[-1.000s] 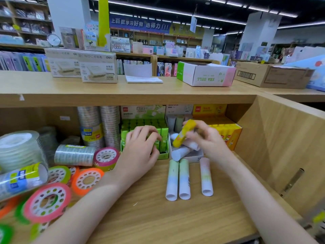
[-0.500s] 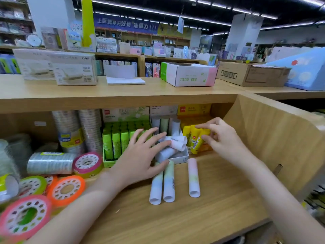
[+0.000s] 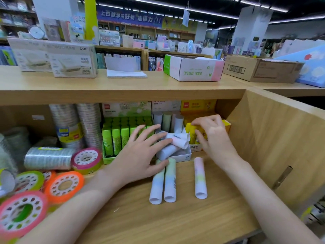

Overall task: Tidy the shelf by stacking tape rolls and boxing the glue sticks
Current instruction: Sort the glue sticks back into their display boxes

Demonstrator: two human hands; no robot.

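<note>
My right hand [image 3: 212, 136] pinches a yellow glue stick [image 3: 190, 132] standing at the front of the yellow box [image 3: 226, 125]. My left hand [image 3: 139, 156] lies flat with spread fingers, touching pastel glue sticks [image 3: 177, 140] piled in the white box [image 3: 184, 156]; its thumb rests on two pastel sticks [image 3: 163, 182] lying on the shelf. A third pastel stick [image 3: 200, 176] lies apart to their right. Green glue sticks [image 3: 116, 136] stand in a green box. Loose tape rolls [image 3: 65, 186] lie at the left.
Tall stacks of clear tape [image 3: 70, 125] stand at the back left, and a clear roll [image 3: 47, 158] lies on its side. A wooden side panel [image 3: 274, 138] closes the shelf on the right. Boxes [image 3: 191, 68] sit on the top board.
My right hand carried the yellow glue stick rightward into the yellow box and now steadies it upright. My left hand moved from the green box onto the pastel sticks.
</note>
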